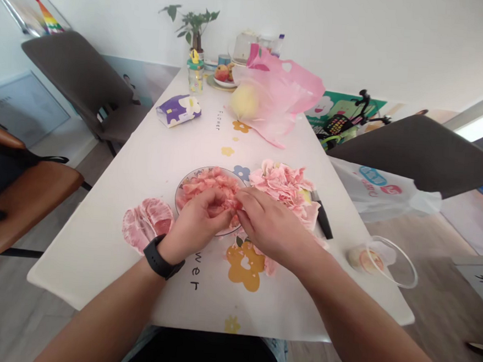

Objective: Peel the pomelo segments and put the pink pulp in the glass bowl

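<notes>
Over a round plate [178, 197] heaped with pink pomelo pulp [200, 185], my two hands meet with bent fingers. My left hand [199, 219], with a black band on its wrist, pinches a small piece of pomelo flesh [236, 204]. From the right, my right hand [263, 218] closes on the same piece, which the fingers partly cover. Left of the plate lies a chunk of peeled pomelo [145, 223] with its pale membrane on. A pile of pink pomelo skins [282, 185] sits to the right, beside a black-handled knife [325, 217].
Farther back are a purple tissue pack [180, 110], a pink plastic bag [291, 91] around a round yellow fruit, a jar [195, 76], a plate of fruit and a potted plant [196, 26]. A clear tub [391, 262] is at the right edge. Chairs flank the table [107, 260].
</notes>
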### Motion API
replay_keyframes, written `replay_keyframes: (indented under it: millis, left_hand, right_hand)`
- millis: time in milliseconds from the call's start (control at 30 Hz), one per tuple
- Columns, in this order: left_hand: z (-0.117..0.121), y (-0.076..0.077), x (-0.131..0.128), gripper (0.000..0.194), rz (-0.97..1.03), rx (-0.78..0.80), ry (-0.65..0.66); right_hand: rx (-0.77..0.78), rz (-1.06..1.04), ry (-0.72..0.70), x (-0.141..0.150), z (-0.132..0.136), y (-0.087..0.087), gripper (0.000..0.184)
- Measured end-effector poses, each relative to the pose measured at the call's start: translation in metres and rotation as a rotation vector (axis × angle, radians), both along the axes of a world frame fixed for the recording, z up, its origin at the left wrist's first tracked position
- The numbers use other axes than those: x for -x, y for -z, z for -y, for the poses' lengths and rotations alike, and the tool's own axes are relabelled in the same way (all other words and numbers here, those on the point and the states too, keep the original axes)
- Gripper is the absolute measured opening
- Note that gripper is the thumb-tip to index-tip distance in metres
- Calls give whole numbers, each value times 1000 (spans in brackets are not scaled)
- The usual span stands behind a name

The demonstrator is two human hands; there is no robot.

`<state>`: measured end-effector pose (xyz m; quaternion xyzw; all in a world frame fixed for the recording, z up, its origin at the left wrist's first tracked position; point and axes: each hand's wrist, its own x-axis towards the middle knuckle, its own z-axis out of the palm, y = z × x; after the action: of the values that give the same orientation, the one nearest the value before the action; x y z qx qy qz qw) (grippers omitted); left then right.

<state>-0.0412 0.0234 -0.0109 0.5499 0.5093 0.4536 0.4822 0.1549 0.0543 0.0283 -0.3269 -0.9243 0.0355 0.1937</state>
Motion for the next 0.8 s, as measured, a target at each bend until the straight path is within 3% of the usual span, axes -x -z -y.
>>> replay_keyframes:
  millis: [200,333,433,500,700,800]
  left_hand:
    - [-1,-6,4,10,-91,-14,-112]
    - [-1,-8,4,10,-190,-5,-136]
    - [0,-5,2,15,-439,-84,-143]
    - [2,-3,1,22,-580,-155,-116]
    - [6,-3,0,47,-628,-190,-120]
    - [5,-6,2,44,-529,-225,-187]
  right_hand:
    - [71,13,81,-12,-13,-17,22]
    - [437,-304,126,-15,-12,-20,25]
    - [781,-579,88,-17,-13,-9,33]
    - [929,-686,46,-18,-15,1,34]
    - [1098,-869,35,-9,-17,15,35]
    - [1098,-887,79,-1,-14,14,31]
